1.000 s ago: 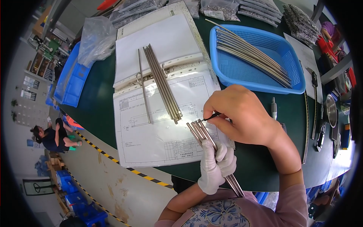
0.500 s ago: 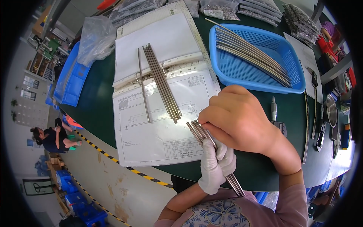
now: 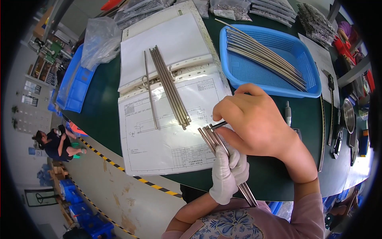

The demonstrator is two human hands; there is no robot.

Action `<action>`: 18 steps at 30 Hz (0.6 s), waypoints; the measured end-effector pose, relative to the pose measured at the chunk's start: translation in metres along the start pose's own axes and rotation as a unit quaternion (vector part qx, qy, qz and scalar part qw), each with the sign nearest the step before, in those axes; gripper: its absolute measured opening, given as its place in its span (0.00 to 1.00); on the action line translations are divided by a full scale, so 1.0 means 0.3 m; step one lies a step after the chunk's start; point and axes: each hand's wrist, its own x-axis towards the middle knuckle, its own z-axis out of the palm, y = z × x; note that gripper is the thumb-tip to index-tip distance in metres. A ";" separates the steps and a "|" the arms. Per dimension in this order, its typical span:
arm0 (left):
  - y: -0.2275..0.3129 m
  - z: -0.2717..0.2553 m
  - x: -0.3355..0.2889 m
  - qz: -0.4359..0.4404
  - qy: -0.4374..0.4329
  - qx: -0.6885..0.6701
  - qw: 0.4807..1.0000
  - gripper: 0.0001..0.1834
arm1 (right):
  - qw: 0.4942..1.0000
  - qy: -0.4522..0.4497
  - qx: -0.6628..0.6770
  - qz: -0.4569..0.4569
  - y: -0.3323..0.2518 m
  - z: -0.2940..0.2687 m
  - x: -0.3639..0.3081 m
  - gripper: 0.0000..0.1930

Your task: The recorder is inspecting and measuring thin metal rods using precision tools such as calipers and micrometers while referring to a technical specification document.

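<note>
My left hand (image 3: 225, 175), in a white glove, is closed around a small bundle of metal rods (image 3: 207, 137). Their upper ends stick out past the fingers, and the lower ends slant down toward my body. Bare, my right hand (image 3: 258, 125) pinches a slim black tool (image 3: 219, 125) whose tip meets the end of one rod; its exact kind is unclear. Beyond the hands, several loose rods (image 3: 170, 87) lie side by side on an open binder (image 3: 139, 153) with a drawing sheet. A single thinner rod (image 3: 151, 95) rests to their left.
A blue mesh basket (image 3: 314, 81) at the far right holds more long rods (image 3: 266, 59). Right of my hand lie a digital micrometer (image 3: 288, 113) and calipers (image 3: 330, 85). Bagged parts (image 3: 230, 10) line the back. A blue bin (image 3: 75, 89) stands left; a person (image 3: 55, 141) sits beyond.
My right hand's fingers have lifted and opened slightly, bringing the black tool into view at the rod ends. The left hand and its bundle have barely moved.
</note>
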 end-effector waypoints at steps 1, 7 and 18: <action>0.000 0.000 0.000 0.002 -0.001 0.000 1.000 0.29 | 1.000 -0.010 -0.008 -0.007 0.001 -0.005 -0.001 0.12; 0.003 -0.001 -0.001 0.008 -0.009 0.006 1.000 0.29 | 0.997 -0.064 -0.035 -0.024 0.007 -0.015 -0.002 0.09; 0.002 -0.032 0.010 0.011 -0.093 -0.097 0.991 0.31 | 0.996 -0.049 0.069 0.008 0.049 -0.007 -0.009 0.08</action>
